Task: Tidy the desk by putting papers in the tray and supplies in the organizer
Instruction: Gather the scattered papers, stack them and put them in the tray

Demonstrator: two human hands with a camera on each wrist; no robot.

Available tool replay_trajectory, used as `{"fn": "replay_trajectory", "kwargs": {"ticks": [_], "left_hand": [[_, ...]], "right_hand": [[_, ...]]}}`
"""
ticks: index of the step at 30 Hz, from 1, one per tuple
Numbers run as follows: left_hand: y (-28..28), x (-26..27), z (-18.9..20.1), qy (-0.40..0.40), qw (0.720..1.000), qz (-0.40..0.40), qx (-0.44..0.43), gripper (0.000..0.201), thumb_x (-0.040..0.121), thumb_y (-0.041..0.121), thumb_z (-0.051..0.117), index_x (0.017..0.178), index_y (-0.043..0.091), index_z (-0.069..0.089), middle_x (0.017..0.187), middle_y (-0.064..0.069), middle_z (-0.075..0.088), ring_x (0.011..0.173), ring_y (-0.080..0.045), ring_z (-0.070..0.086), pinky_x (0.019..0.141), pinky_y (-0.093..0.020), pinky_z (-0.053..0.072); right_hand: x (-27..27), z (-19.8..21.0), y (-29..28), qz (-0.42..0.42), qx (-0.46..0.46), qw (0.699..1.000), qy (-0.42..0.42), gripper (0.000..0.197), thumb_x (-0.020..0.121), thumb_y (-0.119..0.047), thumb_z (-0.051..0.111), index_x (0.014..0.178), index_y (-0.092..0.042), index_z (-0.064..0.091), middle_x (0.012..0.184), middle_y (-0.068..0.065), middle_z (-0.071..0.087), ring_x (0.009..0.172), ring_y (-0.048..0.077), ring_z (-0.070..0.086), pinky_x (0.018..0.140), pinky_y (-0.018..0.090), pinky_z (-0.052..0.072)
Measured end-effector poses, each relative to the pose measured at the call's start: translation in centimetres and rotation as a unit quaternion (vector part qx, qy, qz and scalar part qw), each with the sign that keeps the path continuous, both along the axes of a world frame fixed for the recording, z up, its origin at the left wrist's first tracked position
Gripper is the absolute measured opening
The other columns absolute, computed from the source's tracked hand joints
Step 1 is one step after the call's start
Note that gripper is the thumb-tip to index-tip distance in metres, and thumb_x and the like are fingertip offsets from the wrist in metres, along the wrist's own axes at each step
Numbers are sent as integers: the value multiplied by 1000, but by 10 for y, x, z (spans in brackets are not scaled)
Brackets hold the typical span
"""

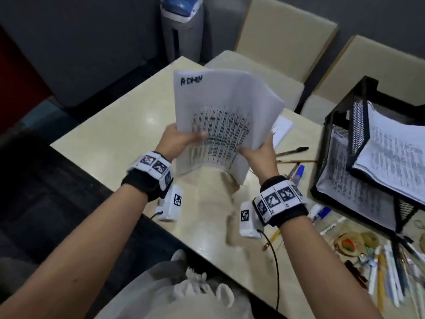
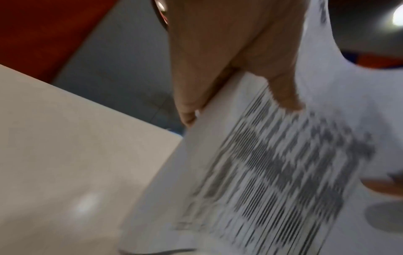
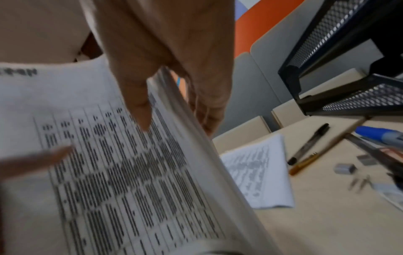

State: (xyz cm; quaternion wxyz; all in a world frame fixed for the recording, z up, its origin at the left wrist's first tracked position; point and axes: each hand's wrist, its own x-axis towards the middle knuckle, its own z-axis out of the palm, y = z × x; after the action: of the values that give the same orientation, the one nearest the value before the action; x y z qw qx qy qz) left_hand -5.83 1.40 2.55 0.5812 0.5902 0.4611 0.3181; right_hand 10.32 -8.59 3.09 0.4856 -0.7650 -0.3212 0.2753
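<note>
A thick stack of printed papers, marked "ADMIN" at the top, is held upright above the cream desk. My left hand grips its left edge, thumb on the front page. My right hand grips the right edge, thumb on the front and fingers behind the stack. The black mesh paper tray stands at the right with printed sheets on two levels. A smaller printed sheet lies on the desk behind the stack.
Pens, a blue marker and small clips lie on the desk between my right hand and the tray. More pens, pencils and oddments are heaped at the front right. Cream chairs stand behind the desk.
</note>
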Motion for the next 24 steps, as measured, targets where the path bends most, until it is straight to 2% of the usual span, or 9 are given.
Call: {"fn": "replay_trajectory", "kwargs": {"ticks": [2,5,8,11,15,19,20,22,24], "left_hand": [[3,-4,-26,70,997,12,-3,40,80,24,72,113,5,63,104,-10,67,95,-24,64,89,-38,53],[18,-22,-32,106,988,109,34,34,78,29,64,99,2,60,92,-16,62,85,-24,57,74,-33,49],[41,-48,-27,114,972,202,41,39,89,14,58,125,1,50,108,-14,58,98,-24,55,91,-39,47],[62,-71,-27,100,969,224,29,45,89,10,57,132,5,45,125,-15,58,109,-26,57,98,-38,46],[82,-79,-36,108,972,200,-65,49,89,19,60,132,-2,46,107,-13,59,93,-24,56,77,-31,48],[91,-66,-50,262,945,114,-161,69,92,40,51,143,-3,32,141,-24,43,124,-38,48,102,-41,41],[90,-61,-52,315,933,81,-154,68,94,43,47,143,-2,33,144,-25,39,123,-39,48,99,-41,41],[90,-49,-62,370,917,52,-140,65,93,42,48,138,-4,40,141,-24,42,113,-37,52,90,-38,43],[85,-37,-73,424,893,65,-134,71,89,44,53,137,-4,36,140,-22,39,117,-36,49,92,-36,43]], "right_hand": [[5,-20,9,56,-101,992,-45,53,81,-6,64,127,-4,38,115,11,56,105,24,55,86,31,44],[22,-48,36,140,-195,957,-166,48,85,-8,57,130,-2,44,136,16,47,125,29,46,101,32,37],[40,-75,64,207,-292,902,-242,54,90,-15,48,141,-5,32,154,13,22,141,28,24,114,40,25],[42,-95,79,261,-371,846,-281,60,95,-33,41,147,-17,17,159,3,3,146,29,5,115,54,17],[12,-105,66,357,-323,816,-319,59,96,-42,29,149,-27,7,160,-5,0,147,26,-4,114,57,8],[-17,-99,23,438,-267,790,-337,53,94,-30,38,146,-29,25,157,-9,17,147,21,7,115,53,12],[-19,-98,14,451,-249,797,-316,51,93,-22,42,142,-27,34,154,-7,26,144,20,17,115,49,18],[-13,-94,4,405,-194,865,-226,42,89,-4,45,126,-18,57,131,3,55,120,19,48,103,28,37],[3,-90,3,231,-164,944,-167,32,87,5,44,107,-4,68,107,9,67,96,20,59,88,18,42]]}}
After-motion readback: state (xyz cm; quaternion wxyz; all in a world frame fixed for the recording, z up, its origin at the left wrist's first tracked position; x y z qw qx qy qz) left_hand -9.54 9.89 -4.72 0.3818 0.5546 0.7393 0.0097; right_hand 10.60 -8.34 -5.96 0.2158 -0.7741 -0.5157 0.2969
